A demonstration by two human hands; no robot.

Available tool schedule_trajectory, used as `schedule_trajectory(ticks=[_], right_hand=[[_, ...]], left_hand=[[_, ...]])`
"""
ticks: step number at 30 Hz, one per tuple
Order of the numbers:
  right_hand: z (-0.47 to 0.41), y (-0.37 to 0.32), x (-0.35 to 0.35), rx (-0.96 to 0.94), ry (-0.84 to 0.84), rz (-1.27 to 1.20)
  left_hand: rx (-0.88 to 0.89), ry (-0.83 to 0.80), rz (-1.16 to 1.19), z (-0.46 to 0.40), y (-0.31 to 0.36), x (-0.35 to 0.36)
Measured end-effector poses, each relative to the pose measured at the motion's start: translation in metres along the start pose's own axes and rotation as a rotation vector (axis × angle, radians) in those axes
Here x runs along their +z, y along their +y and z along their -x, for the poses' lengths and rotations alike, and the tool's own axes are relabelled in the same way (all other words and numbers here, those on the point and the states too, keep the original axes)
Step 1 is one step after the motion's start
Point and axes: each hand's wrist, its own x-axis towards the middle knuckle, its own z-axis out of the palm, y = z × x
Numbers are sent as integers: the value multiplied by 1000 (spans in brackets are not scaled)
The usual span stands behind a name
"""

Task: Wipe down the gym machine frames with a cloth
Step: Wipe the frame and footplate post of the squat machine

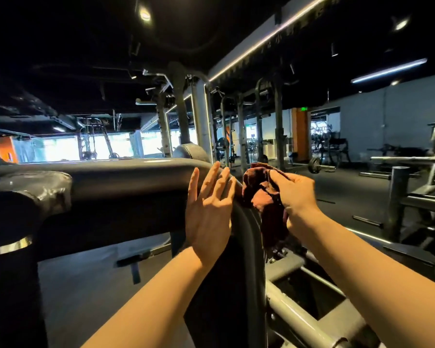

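Right, my right hand (295, 194) is pinching the dark red cloth (264, 199), fingers curled into its bunched top, at the bend of the grey frame tube (126, 179). It's hanging limp, looking soft and light, so bunching suits it. My left hand (209, 209) is lying flat-fingered against the tube.

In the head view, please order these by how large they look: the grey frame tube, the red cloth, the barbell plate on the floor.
1. Grey frame tube, largest, though nearest the camera.
2. Red cloth, gripped by the right hand.
3. Barbell plate, smallest, but far away.
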Motion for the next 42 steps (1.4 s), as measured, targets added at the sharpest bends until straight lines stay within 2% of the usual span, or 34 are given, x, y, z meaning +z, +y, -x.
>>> schedule_trajectory(ticks=[2, 5, 7, 9, 12, 14, 18, 22, 24, 27, 29, 32, 36, 40, 42], right_hand=[[-16, 9, 9, -102, -14, -20], [-42, 16, 13, -312, 56, 56], [-60, 15, 15, -417, -3, 69], [-73, 16, 17, -395, -240, 80], [-75, 35, 8, -356, -594, 354], [-76, 47, -3, -256, -668, 430], [-84, 46, -7, -56, -702, 399], [-80, 25, 2, -142, -870, 362], [-82, 33, -3, -22, -817, 384], [-82, 49, -23, 401, -668, 406], [-81, 56, -30, 554, -606, 419], [-79, 48, -24, 454, -618, 347], [-80, 25, -7, 207, -751, 287], [-75, 29, -6, 286, -712, 240], [-64, 16, 2, 150, -731, 234]], left_hand=[[41, -15, -60, 1, -4, 12], [62, -13, -115, 1, -2, 31], [28, -33, -142, 3, 3, 36], [-7, -57, -112, 0, 8, 34], [-72, -98, -106, -8, 12, 26], [-91, -129, -109, -14, 13, 24], [-103, -235, -145, -17, 17, 17], [-114, -292, -150, -22, 19, 9], [-121, -312, -148, -26, 20, 7], [-119, -320, -150, -29, 23, 7], [-116, -314, -147, -28, 23, 8], [-111, -301, -147, -27, 23, 9], [-130, -315, -122, -26, 26, 10], [-162, -330, -94, -24, 26, 10], [-204, -310, -26, -23, 28, 9]])
